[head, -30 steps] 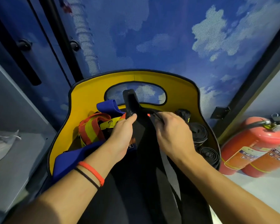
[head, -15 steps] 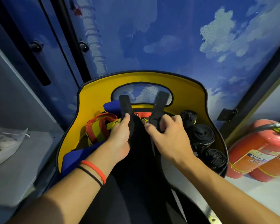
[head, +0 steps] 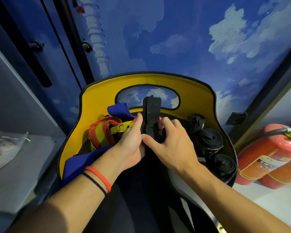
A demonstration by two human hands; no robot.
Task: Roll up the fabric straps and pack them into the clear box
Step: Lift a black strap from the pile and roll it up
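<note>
Left grip [head: 131, 142] and right grip [head: 173, 147] pinch the doubled black strap [head: 152, 108] upright; keeping its edges flush and tension even should give a tight roll.

Both hands [head: 151, 143] have brought the black strap's [head: 151, 108] two ends together.

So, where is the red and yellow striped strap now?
In the head view, the striped strap lies inside the yellow-lined bag, left side, beside the left hand.
</note>
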